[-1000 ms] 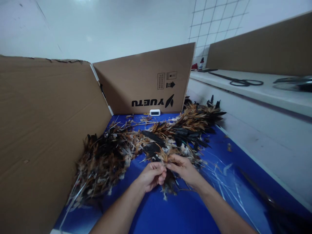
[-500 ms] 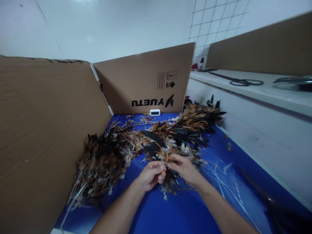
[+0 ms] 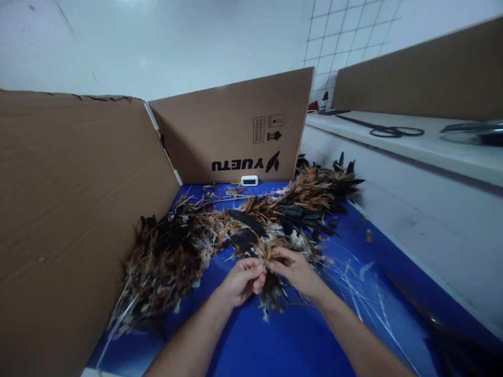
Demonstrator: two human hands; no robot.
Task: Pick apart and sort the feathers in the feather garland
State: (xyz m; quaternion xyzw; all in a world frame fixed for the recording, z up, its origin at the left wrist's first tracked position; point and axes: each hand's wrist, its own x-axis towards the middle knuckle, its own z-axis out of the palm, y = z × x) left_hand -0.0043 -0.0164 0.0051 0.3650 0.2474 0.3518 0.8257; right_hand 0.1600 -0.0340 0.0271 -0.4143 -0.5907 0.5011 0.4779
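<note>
Head view: a small feather tuft (image 3: 266, 252) sits over the blue table (image 3: 271, 345), at 1 o'clock from the left hand (image 3: 244, 281).
Left pinch: thumb and fingers narrow together at the tuft's base.
Right pinch: the right hand (image 3: 293, 269), at 3 o'clock from the left, seems closed on the tuft's side.
Feather heap (image 3: 168, 262): at 9 o'clock from both hands.
Tuft feel: probably light, soft, easily frayed; best held low at the base, as the tips likely bend.

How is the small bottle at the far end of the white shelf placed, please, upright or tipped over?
Upright: the bottle has its narrow top pointing up and its wider body below.
</note>
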